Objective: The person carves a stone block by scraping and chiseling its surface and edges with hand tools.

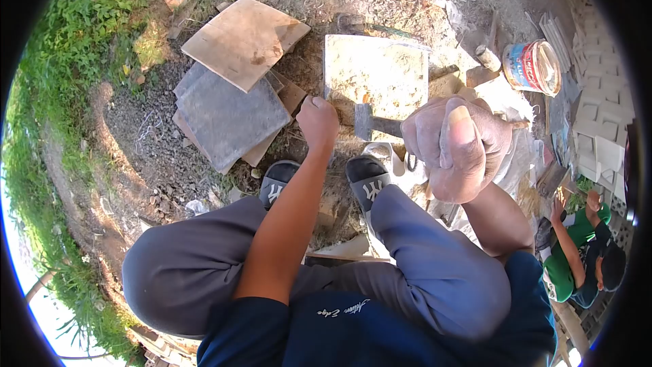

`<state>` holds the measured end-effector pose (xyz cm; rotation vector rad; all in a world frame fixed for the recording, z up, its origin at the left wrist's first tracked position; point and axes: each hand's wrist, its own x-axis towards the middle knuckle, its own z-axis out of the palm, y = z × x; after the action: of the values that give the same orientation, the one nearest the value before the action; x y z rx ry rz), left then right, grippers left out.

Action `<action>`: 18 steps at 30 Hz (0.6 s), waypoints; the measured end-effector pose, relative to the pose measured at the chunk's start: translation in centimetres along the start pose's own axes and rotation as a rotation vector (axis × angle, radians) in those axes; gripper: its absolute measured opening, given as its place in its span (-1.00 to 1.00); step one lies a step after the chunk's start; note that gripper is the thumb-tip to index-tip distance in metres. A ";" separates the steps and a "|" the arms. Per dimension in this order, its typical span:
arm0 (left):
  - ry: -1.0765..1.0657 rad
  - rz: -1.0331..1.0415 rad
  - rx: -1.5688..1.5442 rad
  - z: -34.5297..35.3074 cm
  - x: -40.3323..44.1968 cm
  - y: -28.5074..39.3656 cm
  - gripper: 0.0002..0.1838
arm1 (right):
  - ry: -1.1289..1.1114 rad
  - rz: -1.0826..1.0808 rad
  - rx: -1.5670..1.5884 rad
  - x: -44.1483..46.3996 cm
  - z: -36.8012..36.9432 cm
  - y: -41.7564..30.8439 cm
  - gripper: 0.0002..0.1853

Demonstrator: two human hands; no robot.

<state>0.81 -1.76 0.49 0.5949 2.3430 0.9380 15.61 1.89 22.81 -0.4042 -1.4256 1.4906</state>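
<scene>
My right hand (462, 143) is raised at the right, its fingers wrapped round the handle of a hammer (365, 122), whose dark head points left. Below the hammer, a pale square tile (377, 68) with a rough, dusty surface lies on the ground. My left hand (318, 122) is closed in a fist above my feet, near the tile's lower left corner; whatever its fingers hold, if anything, is hidden. To its left is a stack of tiles, with a grey one (231, 115) and a beige one (244, 41) on top.
A labelled bucket (532, 68) stands at the upper right, near leaning tile pieces. A person in green and dark clothes (587, 251) sits at the lower right, hands apart from mine. Green plants (75, 47) border the left. Broken pieces and stones lie around.
</scene>
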 end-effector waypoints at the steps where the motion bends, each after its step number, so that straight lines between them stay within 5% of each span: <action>1: 0.002 0.001 -0.003 0.0 -0.1 0.2 -0.59 | -0.003 -0.007 -0.026 0.2 0.0 -0.1 -0.60; 18: -0.023 -0.033 0.009 -0.1 -0.2 0.3 -0.58 | 0.017 -0.013 -0.121 0.5 -0.3 0.5 -0.49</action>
<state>0.92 -1.71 0.87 0.5659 2.3310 0.9014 15.39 2.59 22.45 -0.4794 -1.5067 1.3917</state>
